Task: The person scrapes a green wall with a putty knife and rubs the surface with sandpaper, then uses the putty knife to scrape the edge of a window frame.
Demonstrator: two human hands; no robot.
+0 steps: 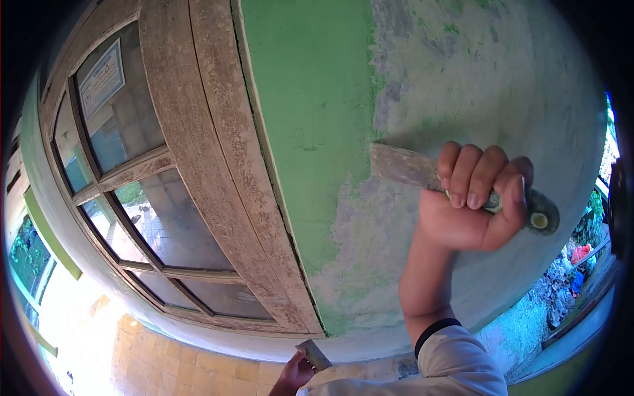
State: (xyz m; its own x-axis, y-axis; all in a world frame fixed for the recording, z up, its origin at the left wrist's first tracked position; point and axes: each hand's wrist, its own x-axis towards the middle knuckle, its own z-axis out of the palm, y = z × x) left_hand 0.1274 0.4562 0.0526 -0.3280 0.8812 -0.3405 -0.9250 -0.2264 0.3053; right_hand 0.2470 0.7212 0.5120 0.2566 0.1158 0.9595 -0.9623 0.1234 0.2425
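My right hand is wrapped round the handle of a scraper, raised in front of the wall. The scraper's flat, dirty blade points left, and its tip is at the ragged edge of the green paint. To the right of that edge the wall surface is grey and patchy, with faint green traces. Low in the view, my left hand grips a small dark flat block near the foot of the wall.
A worn wooden frame with glass panes stands on the left, a paper notice behind one pane. Below lies a yellowish tiled floor. Outside at the right is a pile of mixed debris.
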